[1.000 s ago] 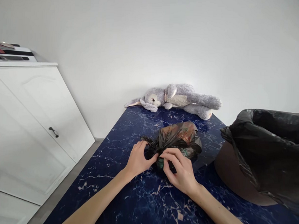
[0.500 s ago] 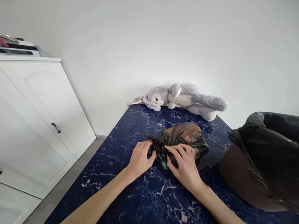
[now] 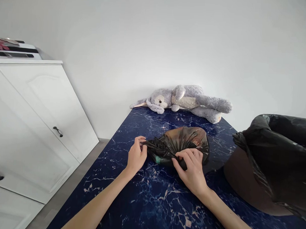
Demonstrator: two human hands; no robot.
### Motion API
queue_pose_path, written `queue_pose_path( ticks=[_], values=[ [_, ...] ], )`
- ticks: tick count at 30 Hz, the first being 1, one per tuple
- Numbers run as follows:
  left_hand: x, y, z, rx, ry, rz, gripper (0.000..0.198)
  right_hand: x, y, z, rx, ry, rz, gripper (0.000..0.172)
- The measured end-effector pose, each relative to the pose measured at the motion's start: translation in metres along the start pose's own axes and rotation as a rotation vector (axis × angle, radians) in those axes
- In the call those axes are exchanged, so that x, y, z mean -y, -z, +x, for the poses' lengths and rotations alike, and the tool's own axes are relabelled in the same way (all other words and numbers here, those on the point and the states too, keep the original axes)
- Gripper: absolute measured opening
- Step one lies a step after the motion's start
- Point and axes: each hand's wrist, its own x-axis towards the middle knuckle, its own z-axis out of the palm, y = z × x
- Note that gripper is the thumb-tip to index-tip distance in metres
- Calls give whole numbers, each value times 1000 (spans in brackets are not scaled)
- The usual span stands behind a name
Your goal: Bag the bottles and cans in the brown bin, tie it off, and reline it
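Note:
A filled black garbage bag (image 3: 192, 136) lies on the blue marbled table (image 3: 144, 202), its thin plastic showing brownish and orange contents. Its gathered end stretches to the left, where my left hand (image 3: 136, 156) pinches the tip between thumb and fingers. On the near side of the bag, my right hand (image 3: 191, 168) is closed on a fold of the plastic close to the full part. A small green patch shows through the bag between the two hands. What lies under my right fingers is hidden.
At the right stands a brown bin (image 3: 248, 182) lined with a black bag (image 3: 280, 157). A grey plush rabbit (image 3: 189, 99) lies along the table's far edge by the wall. White cabinets (image 3: 33, 122) stand at the left, with a white appliance (image 3: 16, 51) on top.
My left hand has moved left, drawing the bag's gathered end out longer. My right hand has shifted slightly right and keeps hold of the plastic.

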Motion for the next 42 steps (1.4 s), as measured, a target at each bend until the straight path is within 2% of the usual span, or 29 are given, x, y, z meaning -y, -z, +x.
queue_pose_path(
  ticks=[4, 7, 13, 16, 18, 21, 24, 26, 28, 31, 34, 37, 42],
  values=[
    [15, 6, 10, -43, 137, -94, 21, -1, 4, 2, -55, -56, 46, 3],
    [20, 9, 16, -51, 198, -134, 29, -6, 6, 4, -112, -120, 80, 3],
    [22, 9, 17, -69, 183, -100, 36, -18, 9, 7, -180, -255, 128, 9],
    [17, 11, 16, -110, 96, -37, 30, -18, 10, 9, -199, -283, 137, 9],
    [10, 14, 15, -196, 1, 30, 26, -15, 10, 10, -229, -266, 132, 10],
    [-5, 18, 10, -317, -170, 119, 40, -8, 10, 9, -266, -198, 114, 24],
    [-23, 20, 1, -356, -419, 197, 43, 4, 10, 5, -263, -102, 100, 34],
    [-34, 20, -6, -305, -610, 263, 46, 13, 10, 2, -233, -36, 95, 38],
    [-43, 19, -12, -153, -747, 309, 48, 19, 10, -1, -187, 14, 94, 41],
    [-47, 15, -16, 94, -735, 300, 53, 20, 9, -4, -134, 31, 86, 45],
    [-45, 10, -16, 143, -637, 270, 45, 12, 9, -3, -116, -12, 74, 46],
    [-44, 8, -17, 162, -639, 230, 11, 0, 8, -1, -137, -74, 59, 42],
    [-54, 11, -22, 285, -740, 112, 14, -18, 9, 3, -197, -156, 6, 35]
  ],
)
